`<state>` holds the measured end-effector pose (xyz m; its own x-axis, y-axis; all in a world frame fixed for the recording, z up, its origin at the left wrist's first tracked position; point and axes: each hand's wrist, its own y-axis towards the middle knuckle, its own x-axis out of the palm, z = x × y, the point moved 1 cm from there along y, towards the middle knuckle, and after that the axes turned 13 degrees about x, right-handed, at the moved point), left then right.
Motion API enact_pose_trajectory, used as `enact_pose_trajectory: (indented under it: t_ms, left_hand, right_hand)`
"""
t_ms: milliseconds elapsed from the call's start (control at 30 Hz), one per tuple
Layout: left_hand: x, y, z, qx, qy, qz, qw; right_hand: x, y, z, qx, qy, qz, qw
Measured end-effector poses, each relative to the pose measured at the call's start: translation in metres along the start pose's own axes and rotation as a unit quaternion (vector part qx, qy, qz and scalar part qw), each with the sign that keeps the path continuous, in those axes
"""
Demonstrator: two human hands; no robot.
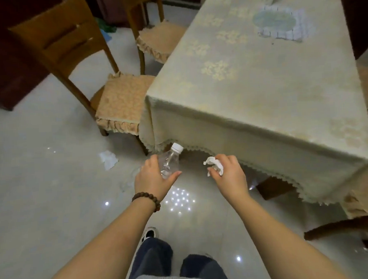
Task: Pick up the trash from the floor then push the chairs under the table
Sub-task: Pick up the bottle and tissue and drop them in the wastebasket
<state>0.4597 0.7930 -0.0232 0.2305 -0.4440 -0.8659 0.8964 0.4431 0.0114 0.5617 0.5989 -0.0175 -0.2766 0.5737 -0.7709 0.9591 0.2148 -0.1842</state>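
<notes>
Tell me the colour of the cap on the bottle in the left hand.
White, on the clear plastic bottle; the head view shows it plainly.

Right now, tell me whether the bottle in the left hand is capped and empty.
Capped: the bottle in the left hand wears a white cap. It looks empty and clear.

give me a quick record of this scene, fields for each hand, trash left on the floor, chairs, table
left hand: holds a clear bottle with a white cap
right hand: holds a crumpled tissue
trash on floor: a white paper scrap near the table corner
chairs: near chair and far chair both pulled out from the table's left side
table: covered with a pale cloth, a round mat on top
</notes>
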Motion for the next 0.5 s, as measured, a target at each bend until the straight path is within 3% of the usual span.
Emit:
enact_pose_trajectory:
  t_ms: [233, 500]
  left_hand:
    - [-0.054, -0.063, -0.066, -0.158, 0.012, 0.082, 0.984]
    - [-0.109, -0.116, -0.149, -0.303, -0.006, 0.188, 0.934]
  right_hand:
    - [0.062, -0.008, -0.073, -0.111, -0.019, -0.111, 0.987]
    - [0.148, -0.029, -0.168, -0.223, -0.071, -0.196, 0.952]
